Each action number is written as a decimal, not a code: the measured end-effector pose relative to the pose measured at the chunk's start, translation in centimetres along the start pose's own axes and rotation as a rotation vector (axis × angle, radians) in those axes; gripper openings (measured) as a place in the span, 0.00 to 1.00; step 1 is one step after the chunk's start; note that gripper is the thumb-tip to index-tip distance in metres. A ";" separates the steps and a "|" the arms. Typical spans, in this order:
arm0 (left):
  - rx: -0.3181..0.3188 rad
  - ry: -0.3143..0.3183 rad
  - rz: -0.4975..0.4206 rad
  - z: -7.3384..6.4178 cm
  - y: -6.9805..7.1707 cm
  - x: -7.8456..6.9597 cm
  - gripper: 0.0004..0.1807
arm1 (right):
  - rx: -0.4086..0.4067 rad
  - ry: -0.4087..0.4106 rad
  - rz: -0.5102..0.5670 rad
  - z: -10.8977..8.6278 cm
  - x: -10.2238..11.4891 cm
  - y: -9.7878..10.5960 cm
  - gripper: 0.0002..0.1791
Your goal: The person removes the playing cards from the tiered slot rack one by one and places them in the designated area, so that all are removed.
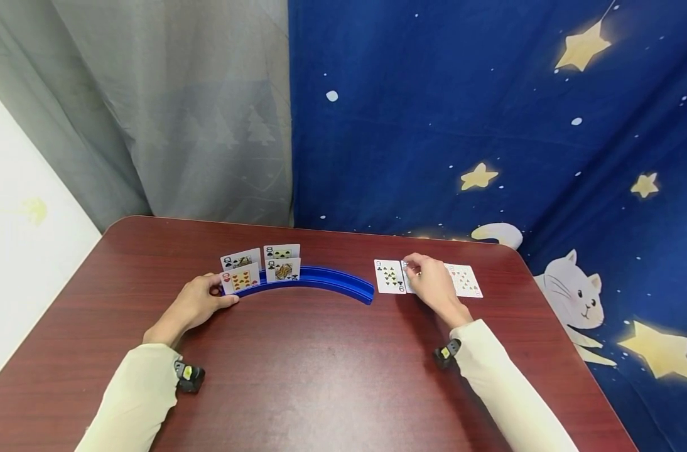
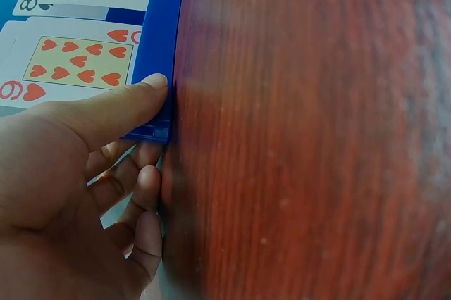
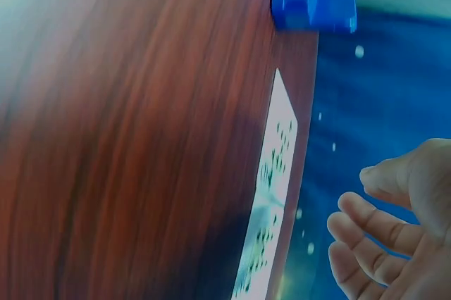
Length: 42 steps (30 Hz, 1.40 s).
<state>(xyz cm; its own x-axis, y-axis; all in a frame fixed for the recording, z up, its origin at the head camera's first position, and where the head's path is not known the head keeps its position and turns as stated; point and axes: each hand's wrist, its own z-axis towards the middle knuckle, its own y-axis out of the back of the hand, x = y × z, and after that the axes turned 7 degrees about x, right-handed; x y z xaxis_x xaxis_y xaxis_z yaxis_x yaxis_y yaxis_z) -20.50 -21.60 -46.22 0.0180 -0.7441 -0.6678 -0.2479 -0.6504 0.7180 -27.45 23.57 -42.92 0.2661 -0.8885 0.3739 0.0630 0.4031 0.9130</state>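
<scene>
My left hand grips the left end of a blue curved card holder, thumb along its front edge and fingers curled at its end. In the holder's front slot stand a nine of hearts and a queen of clubs. Behind them rise another black queen and a black eight. My right hand hovers over a row of face-up cards, fingers loosely bent and holding nothing in the right wrist view. It partly hides the middle card, beside a nine of clubs.
A red-suited card lies at the right of the row. Everything rests on a dark red wooden table. Grey and blue star-patterned curtains hang behind its far edge.
</scene>
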 end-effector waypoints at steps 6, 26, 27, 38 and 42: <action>0.010 0.009 -0.004 -0.1 0.1 0.0 0.30 | 0.018 0.041 0.048 0.1 2.3 -0.9 0.11; 0.011 0.005 -0.012 0.0 0.1 -0.1 0.30 | 0.037 0.226 0.204 0.6 7.7 -3.6 0.10; 0.010 0.004 -0.010 0.0 0.1 -0.1 0.30 | 0.034 0.232 0.205 0.6 7.9 -3.7 0.10; 0.007 0.001 -0.005 0.0 0.1 -0.1 0.29 | 0.036 0.311 0.273 0.9 10.9 -5.1 0.10; 0.010 0.003 -0.007 0.0 0.1 -0.1 0.30 | 0.061 0.322 0.307 1.1 12.1 -5.5 0.11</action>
<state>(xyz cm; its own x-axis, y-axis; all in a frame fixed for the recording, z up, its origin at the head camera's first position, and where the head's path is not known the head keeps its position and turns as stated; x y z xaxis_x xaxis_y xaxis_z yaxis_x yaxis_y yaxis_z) -20.49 -21.57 -46.09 0.0225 -0.7399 -0.6724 -0.2570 -0.6542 0.7113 -25.58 10.33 -43.24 0.5499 -0.6126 0.5677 -0.1199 0.6148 0.7795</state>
